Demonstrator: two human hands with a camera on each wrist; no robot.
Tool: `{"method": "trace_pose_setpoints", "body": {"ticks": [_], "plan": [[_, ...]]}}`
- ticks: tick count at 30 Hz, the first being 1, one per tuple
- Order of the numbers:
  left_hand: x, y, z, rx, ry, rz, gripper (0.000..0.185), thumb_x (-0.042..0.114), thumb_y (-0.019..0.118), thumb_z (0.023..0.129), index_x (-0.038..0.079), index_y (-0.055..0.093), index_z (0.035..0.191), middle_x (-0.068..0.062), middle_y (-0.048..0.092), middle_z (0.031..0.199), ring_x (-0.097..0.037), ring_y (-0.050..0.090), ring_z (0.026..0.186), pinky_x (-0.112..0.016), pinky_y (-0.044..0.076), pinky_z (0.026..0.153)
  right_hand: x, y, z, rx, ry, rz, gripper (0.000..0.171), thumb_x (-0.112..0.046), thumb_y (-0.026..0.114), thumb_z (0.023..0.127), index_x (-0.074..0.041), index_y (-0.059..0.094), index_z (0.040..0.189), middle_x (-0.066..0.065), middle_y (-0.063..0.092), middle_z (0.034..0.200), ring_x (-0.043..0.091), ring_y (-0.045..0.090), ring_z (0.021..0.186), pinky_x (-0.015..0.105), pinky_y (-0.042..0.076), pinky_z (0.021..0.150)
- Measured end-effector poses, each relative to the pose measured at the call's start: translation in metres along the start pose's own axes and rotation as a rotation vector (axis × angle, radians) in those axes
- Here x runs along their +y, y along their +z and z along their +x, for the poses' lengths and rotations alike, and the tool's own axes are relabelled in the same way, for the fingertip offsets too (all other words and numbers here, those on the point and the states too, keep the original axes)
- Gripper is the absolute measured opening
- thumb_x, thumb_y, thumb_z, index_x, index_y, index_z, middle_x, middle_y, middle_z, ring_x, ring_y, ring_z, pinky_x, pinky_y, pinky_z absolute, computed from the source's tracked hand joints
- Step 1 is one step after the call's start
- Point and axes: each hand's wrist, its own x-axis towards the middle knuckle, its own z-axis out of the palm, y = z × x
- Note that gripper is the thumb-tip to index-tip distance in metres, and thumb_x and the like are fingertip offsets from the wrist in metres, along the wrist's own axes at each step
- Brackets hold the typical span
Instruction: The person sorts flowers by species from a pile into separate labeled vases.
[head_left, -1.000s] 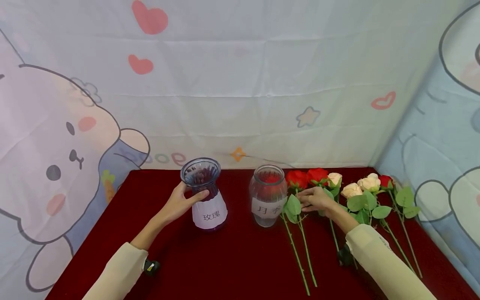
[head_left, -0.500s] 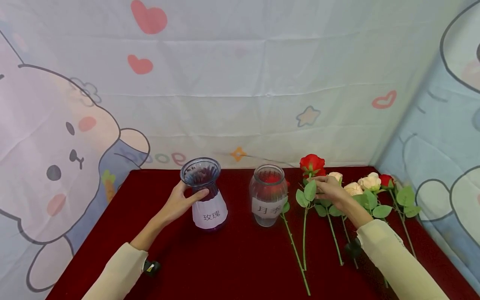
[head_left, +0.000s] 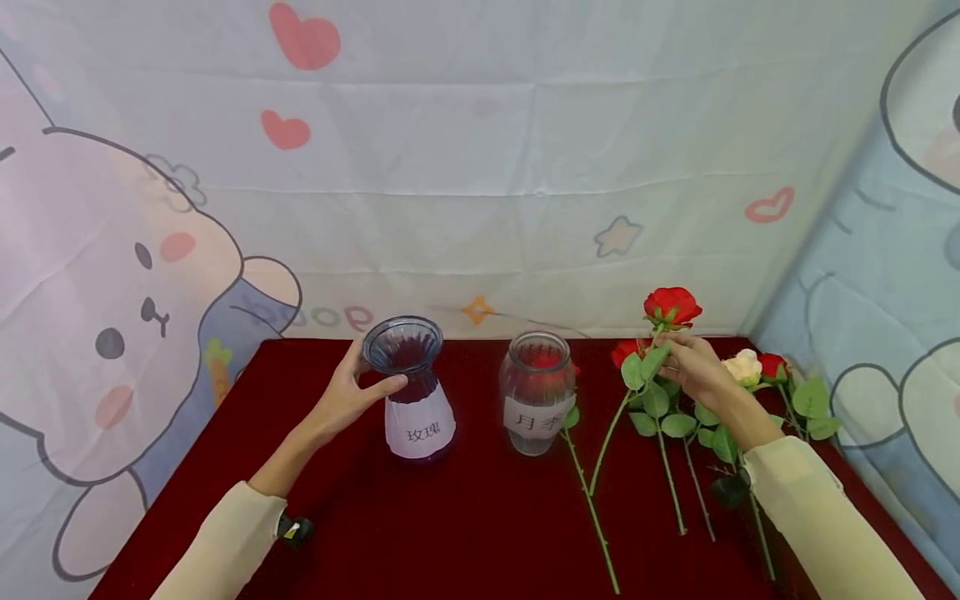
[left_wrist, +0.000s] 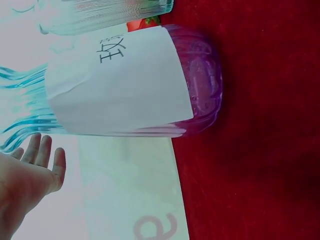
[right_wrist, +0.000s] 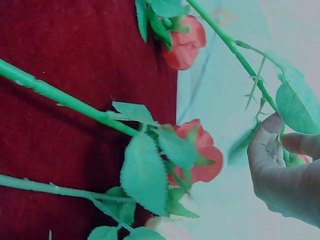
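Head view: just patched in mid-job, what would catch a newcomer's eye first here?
The raised red rose with green stem and leaves, pinched just under its bloom by the right hand, stands out above the dark red tablecloth. At centre stand two labelled glass vases: the purple-tinted fluted one, gripped at the neck by the left hand, and a clear rounded one to its right. More red and cream roses lie at right.

Two paper labels readable. Purple vase, left: white label with 玫瑰; in the left wrist view only the first character 玫 shows on it. Clear jar, right of the vase: white label with 月季. Backdrop, far: faint coloured letters behind the vase, roughly "ooe", not clearly legible.
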Motion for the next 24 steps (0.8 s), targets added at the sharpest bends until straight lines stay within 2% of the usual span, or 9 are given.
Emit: {"method": "trace_pose_setpoints", "body": {"ticks": [2,4,10,13,17,18,20,23,24], "plan": [[0.001,-0.002,0.001,-0.004,0.01,-0.009,0.079,0.016,0.07,0.094,0.017,0.027,0.16,-0.018,0.041,0.157,-0.04,0.043,0.137,-0.075,0.026,0.114,-0.003,-0.004,-0.001,-0.008,-0.006,0.01,0.068,-0.024,0.039,0.111,0.008,0.005,0.16,0.025,0.025,0.162,-0.008,0.064,0.093,0.016,0.054,0.083],[0.002,-0.004,0.0,-0.006,0.008,-0.005,0.08,0.016,0.069,0.094,0.017,0.025,0.162,-0.019,0.039,0.158,-0.041,0.041,0.138,-0.077,0.023,0.113,-0.005,-0.007,-0.002,-0.018,-0.005,0.011,0.067,-0.023,0.038,0.112,0.008,0.003,0.16,0.024,0.008,0.169,-0.01,0.063,0.095,0.015,0.054,0.084],[0.008,-0.011,0.003,-0.009,0.012,0.018,0.079,0.016,0.065,0.096,0.019,0.023,0.163,-0.019,0.037,0.16,-0.044,0.041,0.137,-0.076,0.024,0.113,-0.011,-0.016,-0.005,-0.023,0.008,0.026,0.07,-0.027,0.041,0.111,0.004,0.004,0.161,0.017,0.0,0.172,-0.007,0.057,0.116,0.013,0.051,0.091],[0.012,-0.014,0.004,-0.01,0.005,0.055,0.076,0.019,0.065,0.098,0.02,0.026,0.162,-0.017,0.038,0.161,-0.043,0.043,0.137,-0.074,0.032,0.111,-0.015,-0.02,-0.009,-0.013,0.008,0.114,0.065,-0.028,0.047,0.11,-0.001,0.016,0.161,0.011,0.017,0.17,-0.004,0.058,0.115,0.014,0.052,0.091],[0.013,-0.016,0.003,-0.01,-0.01,0.099,0.073,0.021,0.066,0.098,0.021,0.031,0.161,-0.017,0.039,0.16,-0.043,0.047,0.134,-0.072,0.041,0.105,-0.021,-0.026,-0.016,-0.01,-0.004,0.259,0.039,-0.024,0.053,0.107,-0.007,0.04,0.14,-0.009,0.042,0.14,-0.003,0.063,0.101,0.017,0.054,0.089],[0.013,-0.016,0.002,-0.01,-0.01,0.103,0.072,0.021,0.066,0.098,0.022,0.031,0.161,-0.017,0.039,0.16,-0.043,0.047,0.134,-0.072,0.042,0.104,-0.022,-0.028,-0.018,-0.008,-0.008,0.287,0.039,-0.023,0.054,0.107,-0.008,0.039,0.139,-0.014,0.043,0.132,-0.001,0.063,0.1,0.017,0.054,0.088],[0.012,-0.016,0.001,-0.01,-0.013,0.104,0.072,0.021,0.066,0.098,0.023,0.032,0.161,-0.016,0.039,0.16,-0.043,0.047,0.133,-0.071,0.042,0.104,-0.026,-0.032,-0.022,-0.011,-0.011,0.333,0.051,-0.021,0.053,0.107,-0.008,0.03,0.15,-0.015,0.043,0.129,-0.001,0.064,0.1,0.018,0.054,0.087],[0.011,-0.017,0.0,-0.007,-0.015,0.104,0.072,0.022,0.066,0.098,0.026,0.031,0.161,-0.015,0.038,0.161,-0.043,0.048,0.133,-0.071,0.043,0.103,-0.032,-0.038,-0.026,-0.014,-0.015,0.403,0.077,-0.019,0.052,0.107,-0.006,-0.001,0.162,-0.015,0.042,0.13,0.0,0.064,0.1,0.018,0.055,0.087],[0.011,-0.017,-0.001,-0.004,-0.013,0.105,0.072,0.022,0.066,0.098,0.027,0.031,0.161,-0.015,0.038,0.162,-0.043,0.048,0.132,-0.071,0.043,0.103,-0.034,-0.041,-0.027,-0.018,-0.018,0.431,0.079,-0.018,0.05,0.108,-0.008,-0.006,0.162,-0.014,0.044,0.129,0.001,0.064,0.099,0.019,0.055,0.086]]}}
